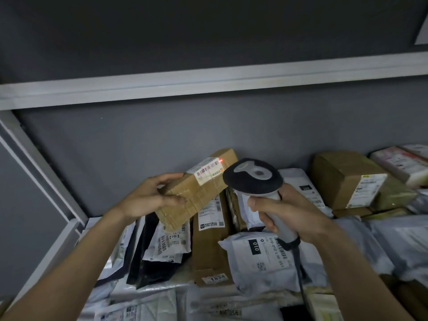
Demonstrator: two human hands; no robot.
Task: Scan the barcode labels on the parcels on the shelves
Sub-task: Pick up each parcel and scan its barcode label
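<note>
Matt brown cardboard box (196, 193) with shiny tape, glossy grey plastic mailers (261, 258), smooth plastic scanner (254, 179), painted metal shelf (208, 84).

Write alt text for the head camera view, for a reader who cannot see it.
A person's left hand holds up a small cardboard box while the right hand aims a handheld barcode scanner at its white label, where a red dot glows. Below, a shelf holds piled parcels.

Both bare forearms reach up and forward from the lower corners. The left grip (148, 198) is curled, thumb on top and fingers apparently wrapped beneath. The right grip (287, 214) is closed in a fist, knuckles facing left.
</note>
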